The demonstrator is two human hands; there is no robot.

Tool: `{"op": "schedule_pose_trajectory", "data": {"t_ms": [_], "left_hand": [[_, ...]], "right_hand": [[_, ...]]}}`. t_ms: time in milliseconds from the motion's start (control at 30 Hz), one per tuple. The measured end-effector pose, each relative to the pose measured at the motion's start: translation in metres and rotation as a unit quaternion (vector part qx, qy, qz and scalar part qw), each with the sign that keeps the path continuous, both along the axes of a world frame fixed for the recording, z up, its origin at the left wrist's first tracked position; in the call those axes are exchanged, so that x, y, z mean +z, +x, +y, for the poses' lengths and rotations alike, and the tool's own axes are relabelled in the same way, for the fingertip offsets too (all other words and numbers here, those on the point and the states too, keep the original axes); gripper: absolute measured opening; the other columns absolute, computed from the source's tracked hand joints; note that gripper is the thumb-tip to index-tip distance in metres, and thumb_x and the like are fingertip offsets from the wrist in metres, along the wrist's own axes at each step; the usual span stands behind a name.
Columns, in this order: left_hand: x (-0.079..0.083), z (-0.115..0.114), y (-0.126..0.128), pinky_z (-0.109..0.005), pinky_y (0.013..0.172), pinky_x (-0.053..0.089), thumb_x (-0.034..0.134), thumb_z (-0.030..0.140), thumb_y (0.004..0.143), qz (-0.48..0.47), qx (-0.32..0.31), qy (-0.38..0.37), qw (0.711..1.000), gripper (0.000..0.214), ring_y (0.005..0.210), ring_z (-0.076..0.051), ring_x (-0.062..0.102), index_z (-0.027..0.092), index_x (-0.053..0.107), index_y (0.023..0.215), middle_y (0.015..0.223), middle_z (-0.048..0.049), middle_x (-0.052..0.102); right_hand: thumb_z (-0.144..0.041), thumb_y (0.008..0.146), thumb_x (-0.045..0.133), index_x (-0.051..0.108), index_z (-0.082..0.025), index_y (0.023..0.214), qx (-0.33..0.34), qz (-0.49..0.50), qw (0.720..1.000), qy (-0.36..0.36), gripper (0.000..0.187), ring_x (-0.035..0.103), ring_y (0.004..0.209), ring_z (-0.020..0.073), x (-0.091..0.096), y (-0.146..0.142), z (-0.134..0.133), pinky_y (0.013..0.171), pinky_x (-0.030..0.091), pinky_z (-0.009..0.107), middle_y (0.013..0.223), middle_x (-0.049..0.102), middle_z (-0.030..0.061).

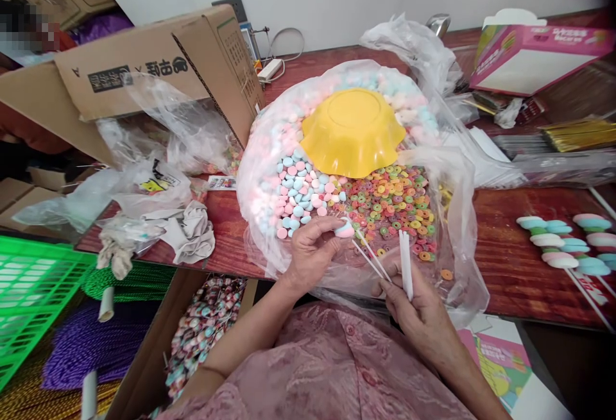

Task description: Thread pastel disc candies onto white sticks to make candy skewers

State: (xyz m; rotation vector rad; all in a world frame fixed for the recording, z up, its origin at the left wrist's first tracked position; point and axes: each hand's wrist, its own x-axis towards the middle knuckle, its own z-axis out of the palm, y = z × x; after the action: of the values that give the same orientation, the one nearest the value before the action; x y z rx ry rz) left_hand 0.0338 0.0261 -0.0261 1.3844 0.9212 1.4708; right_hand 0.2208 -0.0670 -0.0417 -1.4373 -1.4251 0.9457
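My left hand (312, 250) pinches a pink, white and blue marshmallow (343, 231) between thumb and fingers. My right hand (418, 311) is closed around a bundle of white sticks (406, 265). Two thin white sticks (371, 257) slant from its fingertips towards the marshmallow; whether a tip has entered it I cannot tell. Just beyond both hands, loose pink and blue marshmallows (297, 190) and small coloured gummy rings (392, 199) lie on clear plastic (474, 266). A yellow scalloped bowl (353, 130) rests upside down on the heap.
Marshmallow skewers (548, 240) lie on the red-brown table (500, 285) at right. A cardboard box (154, 67) and crumpled gloves (190, 231) are on the left. Below stands a carton of wrapped sweets (205, 330), beside a green basket (38, 298). Another person is partly visible at far left.
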Motion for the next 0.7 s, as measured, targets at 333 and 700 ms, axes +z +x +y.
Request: {"op": "schedule_pose_trajectory", "data": {"t_ms": [333,700], "left_hand": [[0.003,-0.001,-0.008,-0.034,0.081,0.059,0.063,0.014,0.088,0.213,0.016,0.229,0.950,0.018,0.087,-0.018,0.073,0.021,0.076,0.098,0.094,-0.0083,0.078],[-0.006,-0.001,-0.001,-0.027,0.087,0.054,0.073,0.015,0.084,0.069,-0.014,0.092,0.993,0.032,0.096,-0.015,0.067,0.025,0.073,0.114,0.103,-0.0044,0.071]], "right_hand": [[-0.036,0.097,0.052,0.066,-0.019,0.109,0.006,0.067,0.998,0.002,0.025,0.051,0.054,0.0134,-0.017,-0.016,-0.005,0.049,0.040,0.025,0.064,0.057,-0.0013],[-0.033,0.097,0.051,0.062,-0.019,0.081,0.020,0.102,0.994,0.022,0.024,0.046,0.050,0.0103,-0.007,-0.029,0.003,0.050,0.037,0.023,0.061,0.056,-0.0019]]}}
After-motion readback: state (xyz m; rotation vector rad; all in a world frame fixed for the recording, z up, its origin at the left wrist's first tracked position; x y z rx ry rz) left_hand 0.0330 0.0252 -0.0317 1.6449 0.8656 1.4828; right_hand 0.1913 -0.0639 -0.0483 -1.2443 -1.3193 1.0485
